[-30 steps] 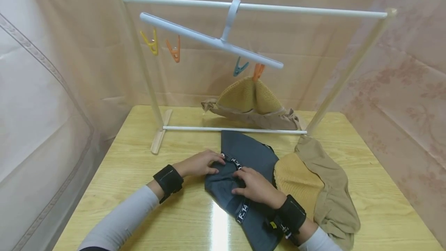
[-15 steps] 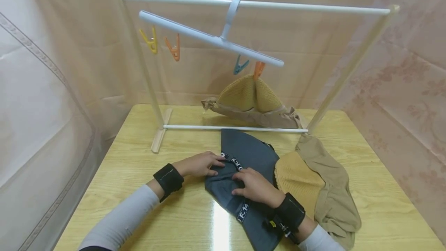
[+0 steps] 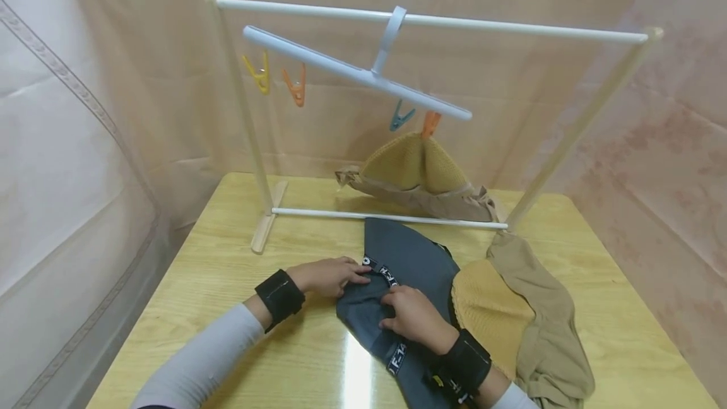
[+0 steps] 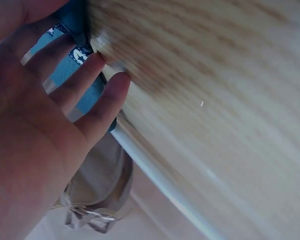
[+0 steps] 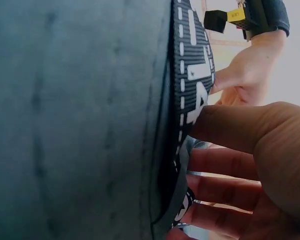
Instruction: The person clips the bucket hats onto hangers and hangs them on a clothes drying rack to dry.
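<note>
A dark blue-grey fabric hat [image 3: 409, 251] lies flattened on the table in the head view. Black ribbon [image 3: 397, 358] with white lettering runs along it. My left hand [image 3: 332, 275] rests at the hat's left edge, fingertips touching the ribbon's end. Loosely extended fingers [image 4: 115, 92] show in the left wrist view. My right hand [image 3: 417, 315] lies on the hat's middle, thumb apart from the fingers. In the right wrist view, the right thumb [image 5: 230, 127] touches the ribbon and the fingers rest on the fabric; their tips are partly hidden by cloth.
A tan hat with yellow knit lining [image 3: 494, 308] lies beside the dark one. Behind stands a rack [image 3: 318, 10] with a tilted pale-blue hanger [image 3: 329, 65]. An orange clip [image 3: 430, 124] holds another tan, knit-lined hat [image 3: 420, 169]; several other clips hang from it.
The head view has shifted slightly, so the rack appears further right and lower. Both hands stay on the dark hat with only slight motion.
</note>
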Demonstrator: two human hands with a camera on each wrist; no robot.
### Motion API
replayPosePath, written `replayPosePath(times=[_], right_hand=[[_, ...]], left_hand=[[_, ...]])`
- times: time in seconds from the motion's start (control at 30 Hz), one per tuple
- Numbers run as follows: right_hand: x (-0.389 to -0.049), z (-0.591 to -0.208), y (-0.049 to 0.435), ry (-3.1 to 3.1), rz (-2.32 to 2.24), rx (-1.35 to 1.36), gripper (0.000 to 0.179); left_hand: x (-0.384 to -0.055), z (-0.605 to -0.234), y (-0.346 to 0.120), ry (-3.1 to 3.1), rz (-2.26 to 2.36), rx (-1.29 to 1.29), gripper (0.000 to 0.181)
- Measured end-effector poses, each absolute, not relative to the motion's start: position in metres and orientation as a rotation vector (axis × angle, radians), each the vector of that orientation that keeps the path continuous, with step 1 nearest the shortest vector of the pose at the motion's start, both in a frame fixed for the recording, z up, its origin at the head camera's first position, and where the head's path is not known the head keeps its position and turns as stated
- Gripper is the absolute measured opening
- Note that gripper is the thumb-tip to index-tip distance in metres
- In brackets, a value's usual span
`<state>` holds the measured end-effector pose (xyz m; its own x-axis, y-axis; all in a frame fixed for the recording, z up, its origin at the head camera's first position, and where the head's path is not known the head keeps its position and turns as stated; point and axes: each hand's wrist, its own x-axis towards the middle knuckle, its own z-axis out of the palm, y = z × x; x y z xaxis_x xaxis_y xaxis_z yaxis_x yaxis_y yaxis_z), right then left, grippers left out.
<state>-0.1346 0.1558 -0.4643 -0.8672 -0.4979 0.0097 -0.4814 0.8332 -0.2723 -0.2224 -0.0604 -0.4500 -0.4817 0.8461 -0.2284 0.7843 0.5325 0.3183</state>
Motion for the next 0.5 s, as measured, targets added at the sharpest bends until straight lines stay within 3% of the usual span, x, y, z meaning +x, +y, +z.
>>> replayPosePath(times=[0.5], right_hand=[[-0.134, -0.4623, 0.1537, 2.919, -0.403, -0.777, 0.035]], left_hand=[[-0.2138, -0.4519, -0.0591, 2.511, 0.06, 1.387, 0.057]])
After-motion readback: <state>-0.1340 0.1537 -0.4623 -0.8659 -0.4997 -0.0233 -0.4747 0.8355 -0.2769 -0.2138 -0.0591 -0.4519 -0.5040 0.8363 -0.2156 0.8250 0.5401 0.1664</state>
